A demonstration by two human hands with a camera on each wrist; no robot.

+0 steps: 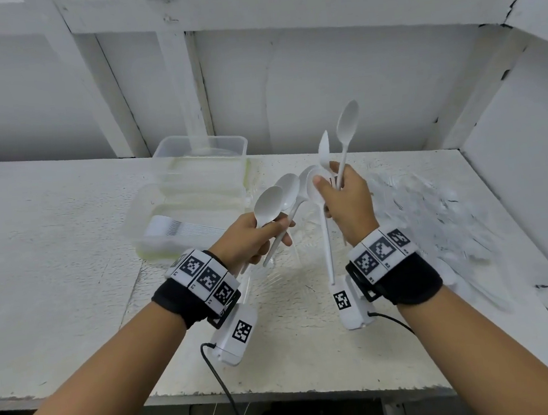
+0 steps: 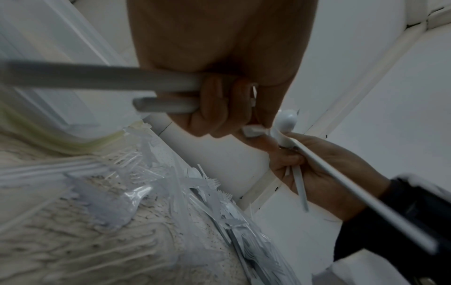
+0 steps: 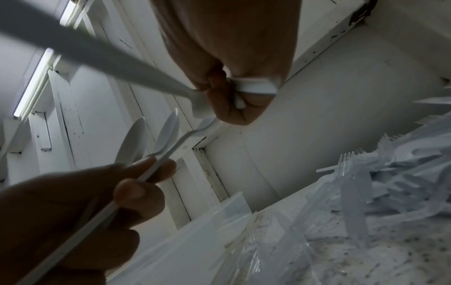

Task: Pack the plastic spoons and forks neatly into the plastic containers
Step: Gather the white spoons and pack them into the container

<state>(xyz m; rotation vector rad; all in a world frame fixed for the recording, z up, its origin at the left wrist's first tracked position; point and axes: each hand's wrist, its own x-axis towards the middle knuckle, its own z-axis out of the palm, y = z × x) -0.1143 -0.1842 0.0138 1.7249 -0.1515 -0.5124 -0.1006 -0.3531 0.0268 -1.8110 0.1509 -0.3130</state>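
Note:
My left hand [image 1: 269,238] grips a few white plastic spoons [image 1: 269,205] by their handles, bowls pointing up and away; in the left wrist view its fingers [image 2: 214,108] curl round the handles [image 2: 165,83]. My right hand [image 1: 331,184] grips several spoons too: one [image 1: 347,122] stands upright, another's handle [image 1: 329,252] hangs down. Both hands hover close together above the table. The near clear container [image 1: 138,218] holds a neat row of white cutlery [image 1: 166,227]. Behind it stands a second clear container [image 1: 240,143].
A loose heap of white forks and spoons on clear plastic wrap [image 1: 436,220] lies at the right of the white table [image 1: 52,264], also seen as the heap [image 3: 402,173]. White walls close in behind and to the right. Wrist camera cables hang over the front edge.

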